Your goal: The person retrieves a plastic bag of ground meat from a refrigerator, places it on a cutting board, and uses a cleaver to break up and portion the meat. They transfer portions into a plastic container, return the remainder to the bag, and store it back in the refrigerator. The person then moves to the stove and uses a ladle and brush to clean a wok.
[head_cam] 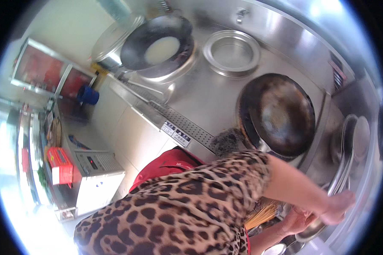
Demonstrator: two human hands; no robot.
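My left arm, in a leopard-print sleeve (178, 197), reaches across to the right. At its end my left hand (338, 205) is bent down beside the long handles of steel ladles and strainers (341, 175). Just below it my right hand (296, 220) is close to a steel bowl (311, 231), with its fingers partly hidden. Blur and overlap conceal whether either hand grips anything. A bundle of thin yellow sticks (263, 215) lies left of my right hand. Beyond my sleeve, a dark wok (284, 114) rests tilted on the steel stove.
A second wok (134, 52) contains pale liquid. Near it are a steel pot (231, 70) and a ladle (169, 92). A dark fuzzy scouring pad (226, 142) sits by the perforated stove edge (178, 119). A tap (241, 16) projects from the back wall. A white appliance (95, 191) stands left.
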